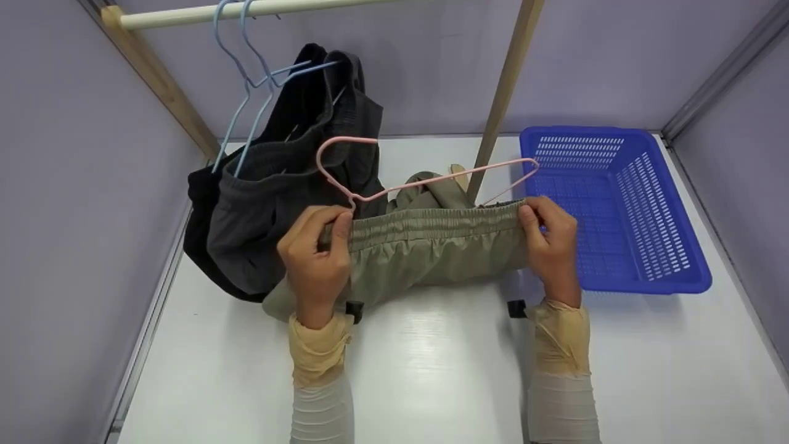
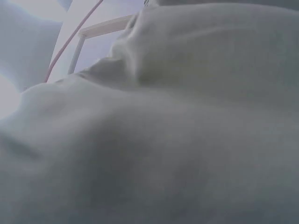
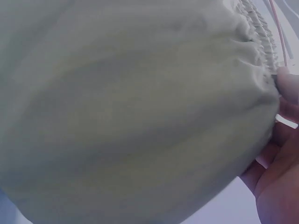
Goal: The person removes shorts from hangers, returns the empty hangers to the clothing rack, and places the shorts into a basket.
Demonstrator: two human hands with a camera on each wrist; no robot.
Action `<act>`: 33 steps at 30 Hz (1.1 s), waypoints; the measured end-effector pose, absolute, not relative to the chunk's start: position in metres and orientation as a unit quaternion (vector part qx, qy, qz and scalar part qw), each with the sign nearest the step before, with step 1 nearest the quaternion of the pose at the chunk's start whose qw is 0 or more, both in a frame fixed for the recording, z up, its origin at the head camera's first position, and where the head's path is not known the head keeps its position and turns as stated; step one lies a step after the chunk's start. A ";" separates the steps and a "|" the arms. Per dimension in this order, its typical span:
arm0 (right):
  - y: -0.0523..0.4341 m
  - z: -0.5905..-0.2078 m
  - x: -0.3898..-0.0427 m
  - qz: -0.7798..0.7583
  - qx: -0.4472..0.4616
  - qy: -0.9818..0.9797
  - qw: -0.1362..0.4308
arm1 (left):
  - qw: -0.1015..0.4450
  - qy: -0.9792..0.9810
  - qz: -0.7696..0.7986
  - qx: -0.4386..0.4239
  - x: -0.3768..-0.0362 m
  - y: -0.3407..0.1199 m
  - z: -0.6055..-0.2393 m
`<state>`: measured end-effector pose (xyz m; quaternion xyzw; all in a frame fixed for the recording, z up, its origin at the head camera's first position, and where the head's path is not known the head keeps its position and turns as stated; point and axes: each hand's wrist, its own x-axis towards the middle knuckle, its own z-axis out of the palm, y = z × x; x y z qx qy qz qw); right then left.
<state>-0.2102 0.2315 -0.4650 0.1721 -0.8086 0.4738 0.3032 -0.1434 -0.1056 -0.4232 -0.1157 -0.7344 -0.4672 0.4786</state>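
Olive shorts (image 1: 431,246) hang stretched by their waistband between left hand (image 1: 315,256) and right hand (image 1: 551,243), both pinching it; keeping that tension even should seat the pink hanger (image 1: 425,179).

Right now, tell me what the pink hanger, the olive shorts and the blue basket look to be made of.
Pink hanger: thin wire, probably metal with a smooth pink coating. Olive shorts: light woven fabric, matte, with a gathered elastic waistband; fibre unclear. Blue basket: moulded plastic, slightly glossy, with slotted walls and floor.

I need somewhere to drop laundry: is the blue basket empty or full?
Empty. The blue basket shows only its bare perforated floor and walls in the head view; nothing lies inside it.
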 end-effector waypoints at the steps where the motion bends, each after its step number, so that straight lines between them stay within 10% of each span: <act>1: 0.231 -0.465 -0.210 0.470 0.172 -0.813 0.298 | 0.479 -0.735 -0.466 -0.116 -0.143 -0.106 -0.423; 24: 0.236 -0.468 -0.211 0.468 0.126 -0.848 0.213 | 0.476 -0.738 -0.461 -0.125 -0.145 -0.106 -0.425; 33: 0.234 -0.454 -0.204 0.467 0.102 -0.828 0.294 | 0.467 -0.743 -0.460 -0.136 -0.147 -0.104 -0.427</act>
